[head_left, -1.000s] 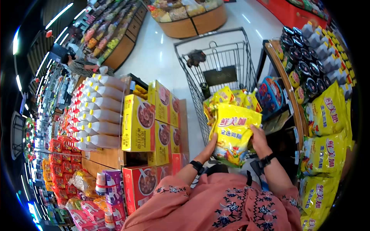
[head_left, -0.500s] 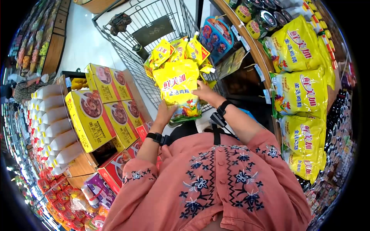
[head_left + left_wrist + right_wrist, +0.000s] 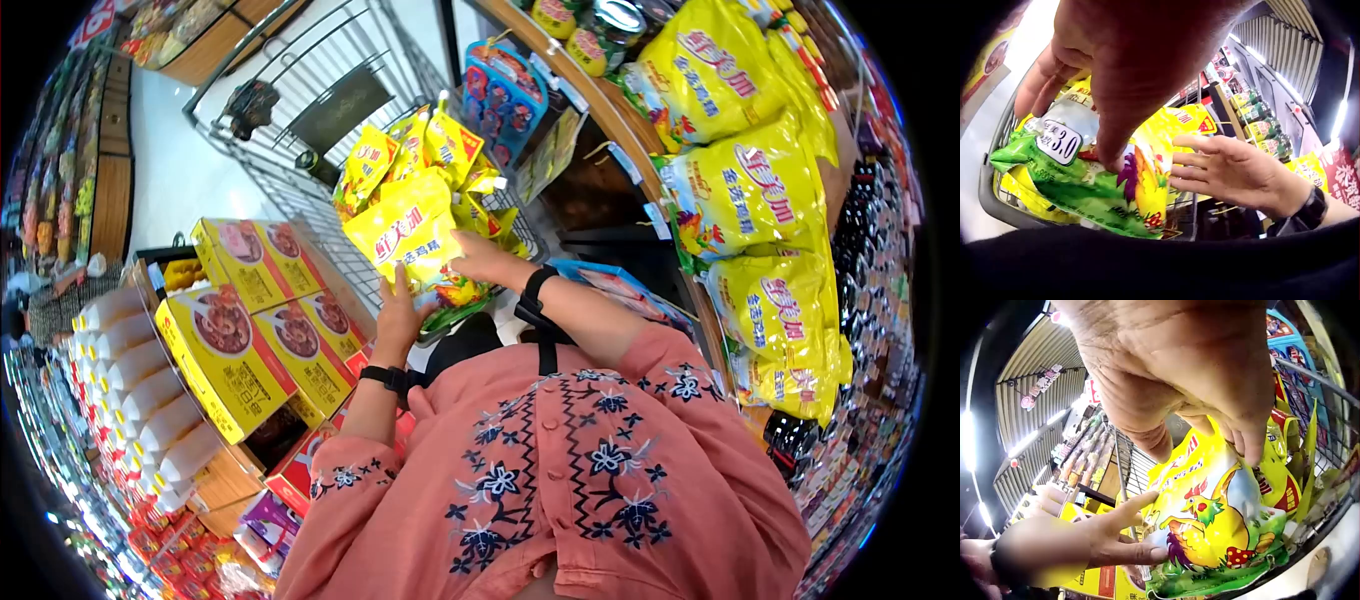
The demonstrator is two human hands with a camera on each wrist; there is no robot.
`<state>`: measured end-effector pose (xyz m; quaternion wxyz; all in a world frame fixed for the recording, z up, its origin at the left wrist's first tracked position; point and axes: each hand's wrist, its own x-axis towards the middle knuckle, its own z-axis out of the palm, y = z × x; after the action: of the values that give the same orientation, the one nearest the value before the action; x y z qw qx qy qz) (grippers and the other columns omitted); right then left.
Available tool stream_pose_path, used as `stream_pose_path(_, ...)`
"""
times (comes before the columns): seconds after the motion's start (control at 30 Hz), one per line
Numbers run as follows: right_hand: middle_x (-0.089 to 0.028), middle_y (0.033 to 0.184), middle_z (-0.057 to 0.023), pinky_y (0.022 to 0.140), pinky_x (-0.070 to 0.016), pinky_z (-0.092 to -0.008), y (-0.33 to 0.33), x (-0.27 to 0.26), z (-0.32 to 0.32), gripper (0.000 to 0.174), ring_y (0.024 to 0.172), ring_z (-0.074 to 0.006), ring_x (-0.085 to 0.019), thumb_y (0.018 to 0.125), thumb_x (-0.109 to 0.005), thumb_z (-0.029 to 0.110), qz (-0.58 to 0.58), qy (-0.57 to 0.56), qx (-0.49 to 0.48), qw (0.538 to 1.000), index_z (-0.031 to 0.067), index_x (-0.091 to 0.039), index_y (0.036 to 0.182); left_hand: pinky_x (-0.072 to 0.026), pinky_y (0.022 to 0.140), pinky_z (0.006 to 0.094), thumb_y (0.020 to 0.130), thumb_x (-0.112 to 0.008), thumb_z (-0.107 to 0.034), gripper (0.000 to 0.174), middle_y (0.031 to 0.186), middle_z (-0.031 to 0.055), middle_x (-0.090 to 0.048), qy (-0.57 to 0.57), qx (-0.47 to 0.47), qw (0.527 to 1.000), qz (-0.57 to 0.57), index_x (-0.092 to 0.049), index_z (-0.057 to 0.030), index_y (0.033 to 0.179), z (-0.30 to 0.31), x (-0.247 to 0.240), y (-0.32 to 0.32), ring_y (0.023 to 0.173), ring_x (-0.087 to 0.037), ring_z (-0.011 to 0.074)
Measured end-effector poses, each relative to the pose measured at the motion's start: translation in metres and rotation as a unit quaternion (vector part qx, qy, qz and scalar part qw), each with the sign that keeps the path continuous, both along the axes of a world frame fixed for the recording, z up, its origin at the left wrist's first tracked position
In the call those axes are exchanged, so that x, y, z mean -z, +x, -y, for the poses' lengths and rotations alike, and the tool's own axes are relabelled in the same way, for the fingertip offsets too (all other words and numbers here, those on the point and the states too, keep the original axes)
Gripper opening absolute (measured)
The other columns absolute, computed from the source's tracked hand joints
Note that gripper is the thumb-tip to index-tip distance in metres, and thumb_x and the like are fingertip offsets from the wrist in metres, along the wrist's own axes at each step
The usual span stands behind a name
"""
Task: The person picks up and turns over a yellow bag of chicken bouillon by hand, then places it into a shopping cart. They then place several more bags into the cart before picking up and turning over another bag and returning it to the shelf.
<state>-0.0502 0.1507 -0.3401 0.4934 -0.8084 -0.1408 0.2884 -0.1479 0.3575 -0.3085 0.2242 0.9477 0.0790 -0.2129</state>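
A large yellow seasoning bag with a rooster print and green base leans over the near end of a wire shopping cart. The left hand grips its left side, thumb on the front and fingers around the edge, as the left wrist view shows. At the opposite edge the right hand presses with nearly straight fingers; its palm faces the left wrist camera. Smaller yellow pouches with spouts are heaped behind the bag inside the cart. A price label reading 3.0 shows on the green part.
The cart carries a dark panel and a dark plastic bag. Along the right, a shelf edge holds more large yellow bags. Yellow food boxes and white-bodied bottles line the left. A blue pack hangs beside the cart.
The large bag has gone from in front of the body to lower and farther out, tilting against the pouches in the cart. The view has swung to the right, and the right hand's fingers look straighter.
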Motion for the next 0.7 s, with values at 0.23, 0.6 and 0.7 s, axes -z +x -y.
stream_pose_path(0.23,-0.066,0.097,-0.0115,0.076,-0.0514,-0.0326,-0.006,-0.074,0.078,0.040,0.085,-0.0186,-0.063,0.093,-0.060,0.029,-0.096,-0.042,-0.022,0.994,-0.0002,-0.059,0.120,-0.0498,0.094,0.0496,0.076,-0.081,-0.046,0.103,0.136,0.0314,-0.049,-0.019,0.105,0.992,-0.065,-0.028,-0.0001,0.151,-0.026,0.021,0.032,0.119,-0.054,0.0466)
stream_pose_path(0.6,-0.067,0.110,-0.0108,0.076,-0.0559,-0.0290,-0.120,-0.192,0.259,0.037,0.093,-0.0166,-0.068,0.100,-0.057,0.026,-0.098,0.183,0.383,0.900,-0.0008,-0.056,0.125,-0.0436,0.103,0.0400,0.091,-0.073,-0.029,0.072,0.142,0.0206,-0.050,-0.378,0.207,0.901,0.045,-0.040,0.0050,0.145,0.209,-0.141,0.151,0.128,-0.052,0.0287)
stream_pose_path(0.7,-0.067,0.111,-0.0118,0.078,-0.0561,-0.0289,-0.159,-0.209,0.288,0.035,0.093,-0.0173,-0.068,0.100,-0.056,0.024,-0.087,0.177,0.447,0.873,-0.0011,-0.056,0.124,-0.0376,0.109,0.0392,0.091,-0.073,-0.029,0.073,0.144,0.0238,-0.048,-0.440,0.274,0.851,0.084,-0.039,0.0079,0.144,0.288,-0.156,0.165,0.132,-0.048,0.0298)
